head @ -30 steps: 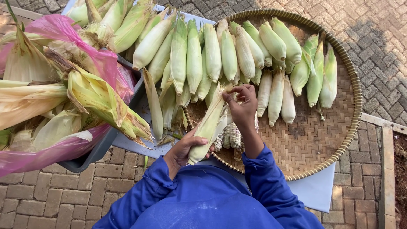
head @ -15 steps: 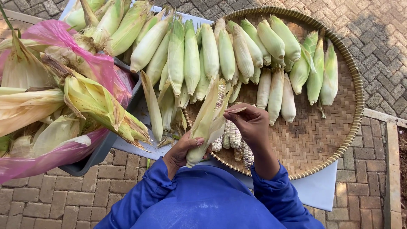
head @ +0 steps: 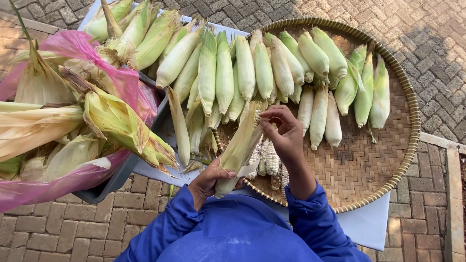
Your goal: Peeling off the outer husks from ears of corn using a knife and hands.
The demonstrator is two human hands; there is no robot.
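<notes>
We grip pale green half-husked corn ear [head: 236, 154]: left hand [head: 209, 180] clenched round base, right hand [head: 286, 132] pinching husk tip. Kernels beneath fingers mostly hidden, perhaps mottled. Round woven bamboo tray [head: 383, 160] beyond fingers holds husked ears.

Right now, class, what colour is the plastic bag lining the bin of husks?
Pink plastic bag, head view.

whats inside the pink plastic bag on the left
Pale yellow-green corn husks spill from the pink plastic bag, which lines a dark bin. The husks and plastic cover whatever lies deeper in it.
</notes>
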